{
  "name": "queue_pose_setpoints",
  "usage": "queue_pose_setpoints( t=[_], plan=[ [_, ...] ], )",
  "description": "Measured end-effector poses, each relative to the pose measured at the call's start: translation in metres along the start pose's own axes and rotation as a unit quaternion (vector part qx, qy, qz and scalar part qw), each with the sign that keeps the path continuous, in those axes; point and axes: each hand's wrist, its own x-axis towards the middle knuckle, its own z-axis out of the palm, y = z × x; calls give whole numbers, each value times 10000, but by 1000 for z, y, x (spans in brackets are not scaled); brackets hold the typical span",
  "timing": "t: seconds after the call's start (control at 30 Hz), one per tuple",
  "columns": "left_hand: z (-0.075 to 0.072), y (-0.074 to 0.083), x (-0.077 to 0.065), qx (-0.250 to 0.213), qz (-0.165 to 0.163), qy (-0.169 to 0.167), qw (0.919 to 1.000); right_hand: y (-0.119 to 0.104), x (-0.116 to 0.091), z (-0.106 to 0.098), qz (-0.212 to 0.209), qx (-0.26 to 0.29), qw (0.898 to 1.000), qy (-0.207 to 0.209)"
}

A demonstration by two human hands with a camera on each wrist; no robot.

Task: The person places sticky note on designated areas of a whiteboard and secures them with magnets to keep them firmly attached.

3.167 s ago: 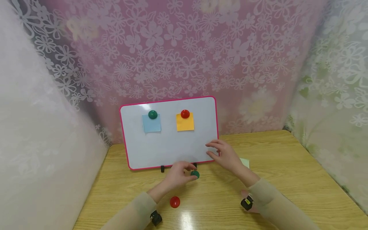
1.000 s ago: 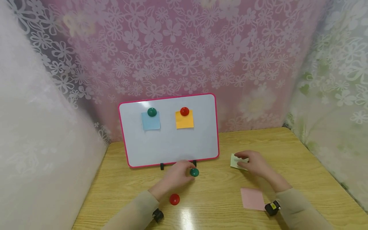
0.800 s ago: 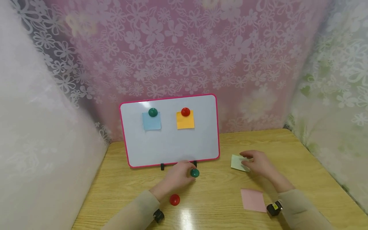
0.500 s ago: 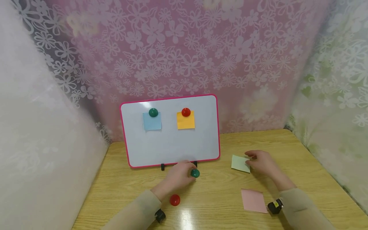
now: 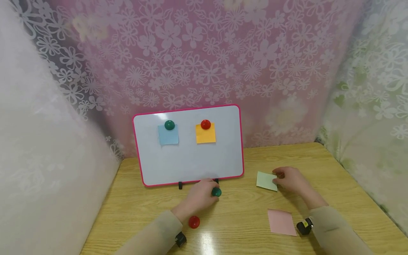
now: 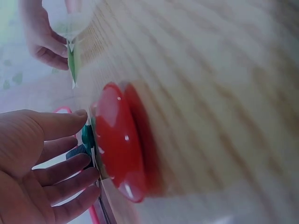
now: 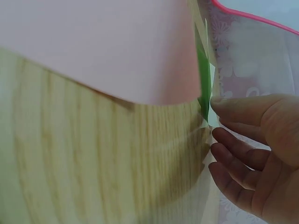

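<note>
Head view showed the left hand over the wooden table, its thumb and forefinger on either side of a green magnet. Whether they pinched it or merely stood beside it, I could not tell: the hand's back hid its other fingers, and in the left wrist view the thumb and fingers covered part of the magnet.

The right hand lay at the right edge of a pale green note on the table. Its thumb tip overlapped that edge, thumb and forefinger parted, fingers relaxed, grasping nothing that I could make out. Both wrist views caught this note nearly edge-on, so contact was hard to judge.

A red magnet lay beside the left sleeve, looming large in the left wrist view. A pink note lay nearer the person than the green one; the right wrist view cut it off.

Behind stood a whiteboard, one foot partly hidden by the left hand. Two more magnets, green and red, covered the upper edges of a blue note and a yellow note.
</note>
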Motion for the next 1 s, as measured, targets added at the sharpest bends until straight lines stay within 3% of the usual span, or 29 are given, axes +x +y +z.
queue_pose_setpoints(
  t=[0.63,1.0],
  plan=[
    [0,9,3,294,-127,-213,9993,-2,1,3,-17,-180,9998,4],
    [-1,10,5,-40,-258,-377,9989,-3,3,2,-11,-92,9999,-64]
  ],
)
